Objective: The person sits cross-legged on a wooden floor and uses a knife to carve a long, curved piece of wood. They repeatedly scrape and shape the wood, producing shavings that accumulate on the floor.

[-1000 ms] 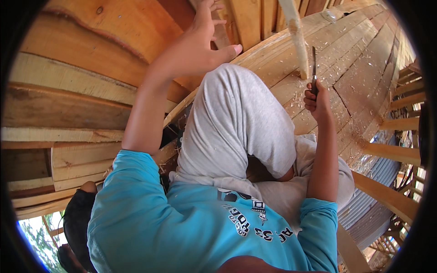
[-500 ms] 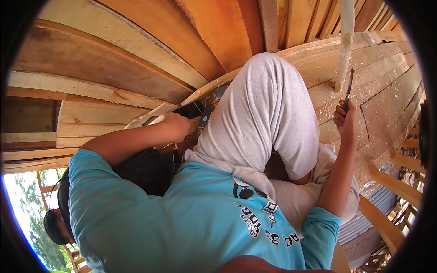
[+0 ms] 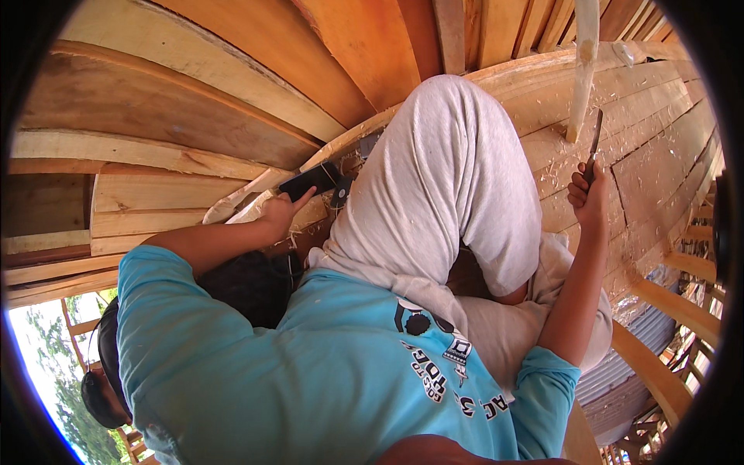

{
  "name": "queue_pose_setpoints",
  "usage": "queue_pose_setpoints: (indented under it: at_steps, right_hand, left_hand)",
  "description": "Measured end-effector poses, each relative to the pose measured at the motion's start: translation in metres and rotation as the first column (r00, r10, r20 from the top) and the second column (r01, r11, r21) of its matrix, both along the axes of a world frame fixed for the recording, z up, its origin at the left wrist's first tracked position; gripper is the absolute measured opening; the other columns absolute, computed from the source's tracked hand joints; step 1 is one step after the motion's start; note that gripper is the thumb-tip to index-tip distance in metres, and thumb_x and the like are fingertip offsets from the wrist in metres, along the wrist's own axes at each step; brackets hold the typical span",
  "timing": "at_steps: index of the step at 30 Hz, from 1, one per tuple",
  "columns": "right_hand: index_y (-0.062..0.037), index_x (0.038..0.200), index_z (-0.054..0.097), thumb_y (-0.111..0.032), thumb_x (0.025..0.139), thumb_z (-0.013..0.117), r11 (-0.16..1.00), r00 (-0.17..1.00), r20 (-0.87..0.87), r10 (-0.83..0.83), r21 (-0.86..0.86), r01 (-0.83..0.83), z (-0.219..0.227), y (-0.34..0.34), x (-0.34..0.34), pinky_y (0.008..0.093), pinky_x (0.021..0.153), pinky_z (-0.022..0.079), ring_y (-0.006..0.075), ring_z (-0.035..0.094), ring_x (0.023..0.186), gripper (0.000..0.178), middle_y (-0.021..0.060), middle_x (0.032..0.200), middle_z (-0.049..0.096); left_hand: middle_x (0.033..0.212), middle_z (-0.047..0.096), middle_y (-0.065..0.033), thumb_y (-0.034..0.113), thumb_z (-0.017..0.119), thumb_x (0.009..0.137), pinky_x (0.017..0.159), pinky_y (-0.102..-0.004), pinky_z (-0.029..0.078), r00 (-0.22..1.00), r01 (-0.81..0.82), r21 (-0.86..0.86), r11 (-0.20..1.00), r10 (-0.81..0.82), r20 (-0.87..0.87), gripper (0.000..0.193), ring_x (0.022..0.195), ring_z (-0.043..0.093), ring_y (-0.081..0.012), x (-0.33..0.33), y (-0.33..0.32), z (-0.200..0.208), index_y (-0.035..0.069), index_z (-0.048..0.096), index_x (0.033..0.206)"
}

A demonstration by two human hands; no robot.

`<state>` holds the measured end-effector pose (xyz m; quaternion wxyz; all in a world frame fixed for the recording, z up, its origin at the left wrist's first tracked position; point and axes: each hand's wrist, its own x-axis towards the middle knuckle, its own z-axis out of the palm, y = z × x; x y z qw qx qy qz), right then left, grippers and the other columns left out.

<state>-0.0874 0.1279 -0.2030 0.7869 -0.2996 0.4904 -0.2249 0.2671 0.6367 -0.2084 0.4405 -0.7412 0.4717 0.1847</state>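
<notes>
My left hand [image 3: 280, 215] is beside a dark smartphone [image 3: 310, 182], with its index finger stretched out onto the phone's screen. The other fingers are loosely bent and grip nothing I can see. The phone lies at the foot of the plank wall, to the left of my raised knee. Next to it sits a small dark device with a round disc [image 3: 341, 192]. On the right, my right hand [image 3: 589, 190] is closed around the handle of a knife [image 3: 595, 143]. Its thin blade points up and away, clear of the floorboards.
Curved wooden planks [image 3: 209, 62] rise on the far and left sides. Pale shavings litter the floorboards [image 3: 659, 143], and a wooden post [image 3: 583, 77] stands beyond the knife. A black bag [image 3: 248, 291] lies under my left arm. Beams [image 3: 655, 380] and corrugated sheeting [image 3: 639, 356] are at lower right.
My left hand has drawn back a little toward me and left, and its index finger now extends onto the phone. My right hand still holds the knife in nearly the same place.
</notes>
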Motion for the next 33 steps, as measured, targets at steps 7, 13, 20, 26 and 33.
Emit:
queue_pose_setpoints:
  at_steps: [7, 13, 20, 26, 33]
  right_hand:
    - [-0.0106, 0.091, 0.046, -0.038, 0.103, 0.033, 0.999, 0.999, 0.006, 0.042, -0.02, -0.042, 0.002, 0.002, -0.001, 0.0221, 0.035, 0.016, 0.0052, 0.024, 0.041, 0.033, -0.0063, 0.056, 0.029]
    - [-0.0107, 0.091, 0.046, -0.038, 0.103, 0.032, 0.998, 0.998, 0.013, 0.054, -0.012, -0.054, 0.001, 0.003, -0.003, 0.0222, 0.035, 0.016, 0.0052, 0.023, 0.041, 0.033, -0.0063, 0.056, 0.029]
    - [-0.0109, 0.091, 0.046, -0.039, 0.103, 0.033, 0.999, 0.999, -0.012, 0.046, -0.012, -0.046, 0.002, 0.005, -0.003, 0.0223, 0.035, 0.017, 0.0054, 0.023, 0.041, 0.033, -0.0065, 0.056, 0.029]
    - [-0.0109, 0.09, 0.046, -0.04, 0.103, 0.034, 0.998, 0.997, -0.041, 0.058, -0.011, -0.058, 0.0, 0.002, -0.003, 0.0228, 0.036, 0.017, 0.0056, 0.023, 0.041, 0.034, -0.0063, 0.056, 0.029]
    - [-0.0115, 0.09, 0.047, -0.04, 0.103, 0.035, 0.998, 0.994, -0.086, 0.062, 0.001, -0.062, 0.0, 0.009, -0.001, 0.0228, 0.036, 0.017, 0.0053, 0.022, 0.042, 0.034, -0.0069, 0.056, 0.029]
  left_hand:
    - [0.09, 0.063, -0.0155, 0.014, 0.071, 0.074, 0.051, -0.0355, 0.053, 0.997, -0.003, -0.099, 0.995, -0.005, -0.081, 0.109, 0.066, 0.066, -0.0247, 0.0, 0.009, 0.001, 0.022, 0.001, 0.156]
    - [0.093, 0.063, -0.0183, 0.016, 0.07, 0.071, 0.057, -0.0372, 0.054, 0.991, -0.045, -0.074, 0.996, 0.036, -0.125, 0.109, 0.07, 0.067, -0.0278, -0.003, 0.002, 0.008, 0.015, 0.001, 0.156]
    - [0.094, 0.062, -0.0221, 0.013, 0.065, 0.072, 0.059, -0.0414, 0.055, 0.971, -0.117, -0.181, 0.977, 0.074, -0.227, 0.105, 0.071, 0.066, -0.0334, -0.007, -0.009, 0.017, 0.011, 0.001, 0.155]
    - [0.095, 0.062, -0.0237, 0.012, 0.063, 0.073, 0.06, -0.043, 0.055, 0.963, -0.154, -0.194, 0.969, 0.104, -0.247, 0.104, 0.072, 0.066, -0.0349, -0.006, -0.014, 0.015, 0.01, -0.001, 0.155]
    - [0.098, 0.062, -0.0247, 0.012, 0.063, 0.074, 0.062, -0.0434, 0.055, 0.962, -0.19, -0.148, 0.97, 0.154, -0.227, 0.104, 0.075, 0.067, -0.0349, -0.013, -0.009, 0.017, 0.009, -0.004, 0.155]
